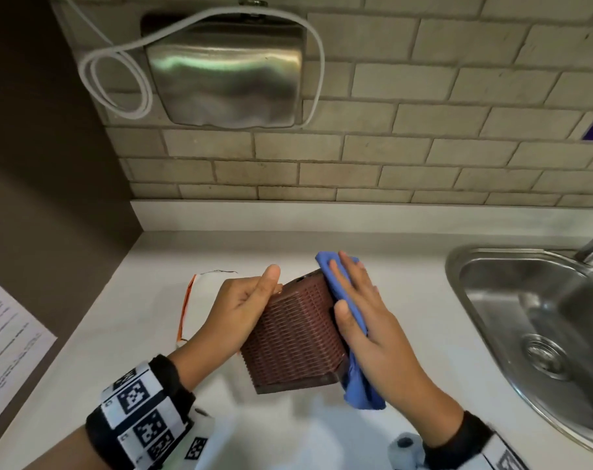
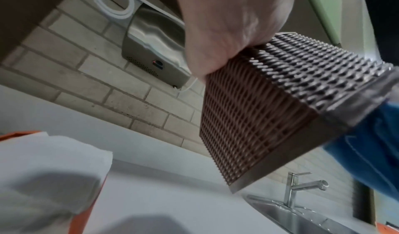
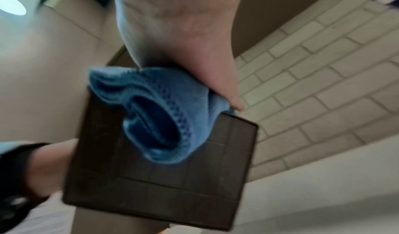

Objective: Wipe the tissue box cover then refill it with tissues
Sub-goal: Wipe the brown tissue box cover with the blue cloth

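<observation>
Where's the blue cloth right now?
In the head view the blue cloth lies under the flat right hand, pressed against the right side of the brown tissue box cover, which the left hand holds above the counter, left of the sink.

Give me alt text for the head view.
The left hand holds a brown woven tissue box cover above a white counter while the right hand presses a blue cloth flat against its side. A steel sink sits right.

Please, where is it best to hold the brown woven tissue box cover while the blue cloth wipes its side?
Probably as the left hand grips the brown woven tissue box cover now: from its left wall, opposite the blue cloth under the right hand.
</observation>
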A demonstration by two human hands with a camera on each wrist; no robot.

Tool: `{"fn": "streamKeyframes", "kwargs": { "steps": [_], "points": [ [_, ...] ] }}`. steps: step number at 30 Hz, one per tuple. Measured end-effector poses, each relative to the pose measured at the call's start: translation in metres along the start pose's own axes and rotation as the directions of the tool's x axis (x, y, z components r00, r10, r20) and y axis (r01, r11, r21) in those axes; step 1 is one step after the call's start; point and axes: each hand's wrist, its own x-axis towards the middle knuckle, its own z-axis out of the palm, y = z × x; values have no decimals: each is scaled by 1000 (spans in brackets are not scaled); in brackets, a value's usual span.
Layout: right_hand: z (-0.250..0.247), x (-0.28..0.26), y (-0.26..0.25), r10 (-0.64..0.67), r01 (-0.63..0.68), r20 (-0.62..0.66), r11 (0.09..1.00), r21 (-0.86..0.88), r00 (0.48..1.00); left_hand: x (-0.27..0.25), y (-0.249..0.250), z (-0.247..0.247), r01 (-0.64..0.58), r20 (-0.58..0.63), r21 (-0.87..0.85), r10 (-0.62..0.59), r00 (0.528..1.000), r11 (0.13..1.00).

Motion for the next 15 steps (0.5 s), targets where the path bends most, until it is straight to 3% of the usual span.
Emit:
{"fn": "streamKeyframes", "kwargs": {
  "steps": [2, 5, 7, 11, 15],
  "points": [
    [7, -9, -16, -108, 113, 55, 990, -88, 993, 3, -1, 2, -12, -11, -7, 12, 1000, 1000],
    [7, -17, -19, -163, 163, 124, 987, 10, 979, 3, -1, 0, -127, -1, -5, 127, 992, 992],
    [0, -10, -3, -113, 110, 89, 993, 43, 990, 2, -3, -3, -146, 52, 24, 145, 988, 989],
    [-14, 2, 14, 16, -15, 30, 999, -31, 999, 1, -6, -3, -129, 45, -23, 130, 991, 991],
    [-2, -11, -14, -141, 163, 114, 961, -223, 984, 6, -9, -7, -59, 55, -80, 64, 996, 995]
  ]
}}
